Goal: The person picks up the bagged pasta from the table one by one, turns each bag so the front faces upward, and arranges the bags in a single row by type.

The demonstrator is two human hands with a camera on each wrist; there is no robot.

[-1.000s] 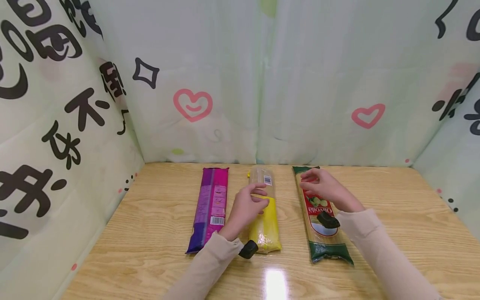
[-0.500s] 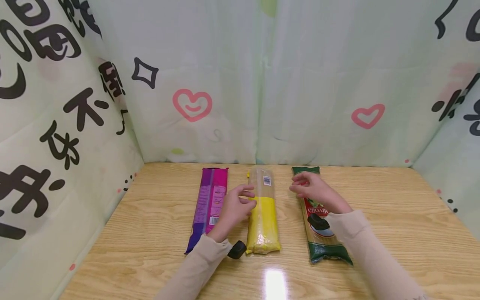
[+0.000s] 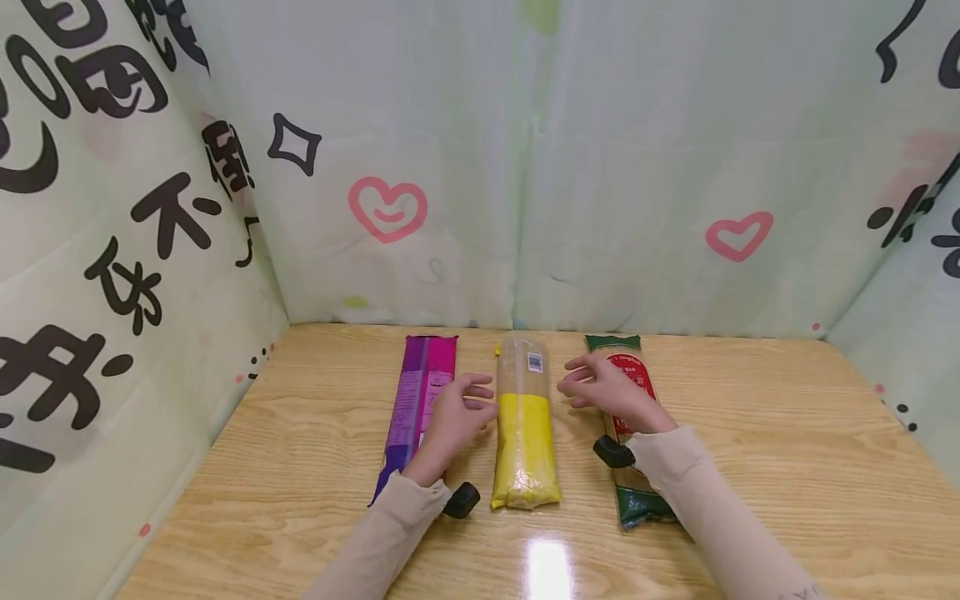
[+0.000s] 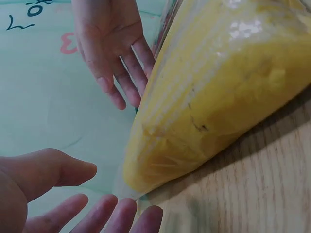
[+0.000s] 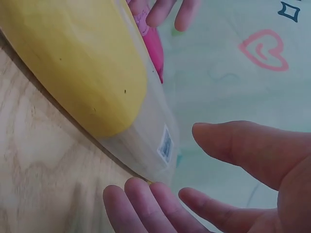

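Note:
Three long packets lie side by side on the table. The middle one, a yellow-and-clear packet (image 3: 527, 442) with a barcode label, lies between my two hands. My left hand (image 3: 456, 412) hovers at its left side, fingers loosely bent, partly covering a purple and pink packet (image 3: 411, 400). On the other side my right hand (image 3: 611, 392) hangs with thumb and fingers apart, in front of a packet with green ends and a red label (image 3: 633, 367). Both wrist views show gaps between the fingers and the yellow packet (image 4: 218, 97); neither hand holds anything.
The wooden table (image 3: 300, 450) reaches back to a pale printed curtain (image 3: 615, 167), with more printed cloth on both sides. A small black device sits at each wrist, the left device (image 3: 461, 500) and the right device (image 3: 613, 452).
Both hands have shifted left. My left hand has moved off the yellow packet toward the purple one; my right hand has come from over the green-ended packet toward the yellow one. The packets stay put.

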